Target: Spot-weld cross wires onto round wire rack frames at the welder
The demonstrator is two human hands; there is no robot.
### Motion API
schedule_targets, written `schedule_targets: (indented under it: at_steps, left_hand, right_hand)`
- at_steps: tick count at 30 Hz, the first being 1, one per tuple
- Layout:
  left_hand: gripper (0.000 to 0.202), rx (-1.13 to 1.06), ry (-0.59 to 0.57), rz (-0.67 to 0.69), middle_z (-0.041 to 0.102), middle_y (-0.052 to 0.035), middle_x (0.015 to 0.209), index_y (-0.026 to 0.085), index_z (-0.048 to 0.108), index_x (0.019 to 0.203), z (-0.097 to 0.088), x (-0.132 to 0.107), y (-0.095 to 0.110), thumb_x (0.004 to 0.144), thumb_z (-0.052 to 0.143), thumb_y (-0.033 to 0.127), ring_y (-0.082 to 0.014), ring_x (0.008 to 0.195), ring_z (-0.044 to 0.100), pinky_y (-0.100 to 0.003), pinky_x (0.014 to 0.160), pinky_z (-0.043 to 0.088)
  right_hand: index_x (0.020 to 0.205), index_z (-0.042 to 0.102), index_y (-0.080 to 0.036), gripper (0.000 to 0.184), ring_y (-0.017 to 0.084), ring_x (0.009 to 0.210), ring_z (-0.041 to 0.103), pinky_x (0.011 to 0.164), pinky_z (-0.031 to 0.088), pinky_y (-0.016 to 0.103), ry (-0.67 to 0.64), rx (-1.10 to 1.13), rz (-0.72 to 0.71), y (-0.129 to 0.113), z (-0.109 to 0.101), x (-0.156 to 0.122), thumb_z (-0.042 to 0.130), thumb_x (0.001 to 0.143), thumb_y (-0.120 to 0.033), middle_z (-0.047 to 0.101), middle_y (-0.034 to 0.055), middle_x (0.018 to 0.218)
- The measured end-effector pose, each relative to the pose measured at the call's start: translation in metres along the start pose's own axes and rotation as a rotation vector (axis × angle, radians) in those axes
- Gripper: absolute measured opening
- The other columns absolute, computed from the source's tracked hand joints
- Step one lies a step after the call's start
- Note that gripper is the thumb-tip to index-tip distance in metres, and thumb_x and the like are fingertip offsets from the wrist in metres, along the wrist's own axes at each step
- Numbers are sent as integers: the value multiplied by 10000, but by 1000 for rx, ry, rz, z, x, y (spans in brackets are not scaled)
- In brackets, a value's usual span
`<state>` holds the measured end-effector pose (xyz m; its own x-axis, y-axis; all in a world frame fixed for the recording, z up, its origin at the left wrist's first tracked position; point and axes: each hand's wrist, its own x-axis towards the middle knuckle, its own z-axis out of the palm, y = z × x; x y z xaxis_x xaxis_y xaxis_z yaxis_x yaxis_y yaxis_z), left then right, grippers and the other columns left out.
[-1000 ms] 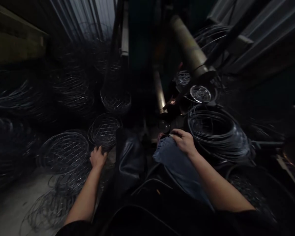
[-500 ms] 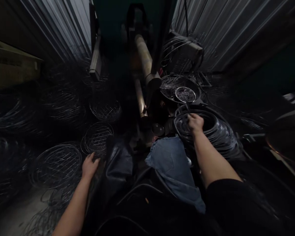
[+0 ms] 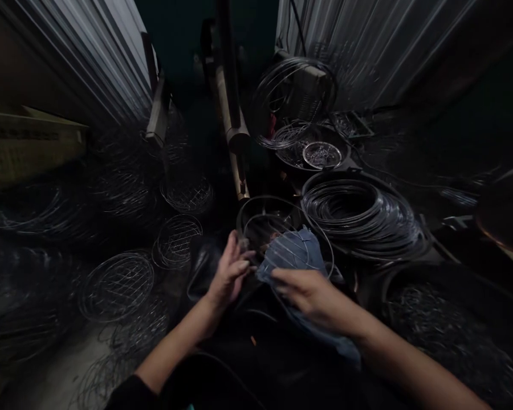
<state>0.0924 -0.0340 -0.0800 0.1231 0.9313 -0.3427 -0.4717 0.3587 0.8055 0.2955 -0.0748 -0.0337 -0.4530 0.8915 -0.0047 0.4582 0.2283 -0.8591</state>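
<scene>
A thin round wire ring (image 3: 332,250) with a few cross wires inside it stands over my lap. My left hand (image 3: 229,272) is at its left edge, fingers bent around the wire, somewhat smeared. My right hand (image 3: 304,291) is at the ring's lower side, fingers curled together; what they pinch is hidden. Beneath the ring lies a frayed blue denim cloth (image 3: 297,247) on my leg. To the right, a thick coil of wire rings (image 3: 393,222) lies stacked.
Finished-looking round wire grids (image 3: 117,285) lie at the left, near heaps of wire. Ahead stand a machine's metal bars (image 3: 228,114). A pan (image 3: 346,156) holding a small bowl (image 3: 322,155) of metal bits is beyond the coil. Scrap wire (image 3: 436,324) fills the lower right.
My right hand has left the coil and come to the lap with a wire ring now there. My left hand has moved right from beside the grids to meet it.
</scene>
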Motion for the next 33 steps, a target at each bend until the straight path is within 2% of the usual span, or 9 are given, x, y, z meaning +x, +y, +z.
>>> schedule_targets:
  at_steps: [3, 5, 7, 11, 13, 15, 21, 26, 33]
  left_hand:
    - [871, 15, 124, -107, 592, -85, 1124, 244, 379, 1371, 14, -10, -13, 596, 768, 162, -201, 882, 658, -307, 686, 532]
    - [764, 28, 157, -105, 615, -75, 1030, 190, 438, 1297, 10, -16, -12, 601, 747, 120, -181, 818, 663, -294, 675, 526]
    - [652, 6, 156, -68, 627, -75, 1023, 179, 484, 1231, 1, -22, -4, 629, 729, 130, -182, 817, 668, -306, 689, 530]
    - [582, -21, 179, 9, 639, -79, 1045, 179, 508, 1198, -14, -33, 15, 658, 720, 138, -193, 843, 675, -325, 707, 534]
    - [574, -33, 174, 23, 642, -84, 1044, 173, 507, 1200, -18, -36, 22, 665, 714, 135, -199, 848, 676, -334, 712, 536]
    - [564, -42, 166, 26, 646, -86, 1038, 169, 510, 1197, -21, -36, 27, 670, 707, 130, -204, 851, 678, -337, 712, 538]
    - [530, -42, 146, 6, 652, -104, 1050, 158, 510, 1193, -28, -33, 38, 696, 684, 95, -221, 854, 686, -326, 681, 544]
    - [482, -27, 109, -61, 656, -127, 1042, 140, 503, 1203, -34, -29, 54, 746, 648, 85, -229, 855, 691, -306, 649, 549]
    - [351, -51, 68, -205, 659, -151, 1028, 112, 532, 1139, -42, -6, 89, 821, 626, 225, -250, 826, 702, -271, 564, 550]
  right_hand:
    - [984, 667, -183, 218, 171, 756, 664, 700, 507, 270, -291, -87, -39, -7, 24, 3, 517, 831, -142, 717, 50, 850]
    - [1012, 675, -196, 214, 175, 801, 673, 738, 512, 273, -277, -70, -94, -5, 19, 2, 566, 830, -171, 725, 48, 893]
    - [1058, 683, -215, 231, 180, 861, 678, 789, 522, 289, -79, -2, -114, 2, 5, -4, 590, 847, -225, 729, 48, 960]
    - [1050, 699, -220, 262, 202, 884, 674, 839, 533, 350, 555, 92, 44, 30, -24, -13, 660, 819, -338, 725, 47, 970]
    - [1040, 696, -218, 295, 203, 874, 668, 841, 530, 362, 730, 146, 107, 46, -31, -12, 699, 781, -359, 720, 40, 943]
    - [1023, 691, -211, 319, 197, 866, 662, 832, 527, 354, 783, 236, 133, 58, -33, -7, 728, 748, -368, 714, 35, 918]
    - [972, 681, -185, 369, 131, 676, 593, 643, 502, 272, 650, 392, 186, 65, -25, 14, 751, 717, -443, 673, 35, 874]
    - [1008, 660, -162, 448, 76, 494, 472, 469, 399, 224, 500, 543, 230, 61, -21, 31, 770, 694, -460, 557, -30, 656]
    - [926, 688, -138, 386, 62, 416, 411, 369, 299, 189, 497, 587, 295, 47, -23, 70, 754, 673, -422, 548, -29, 537]
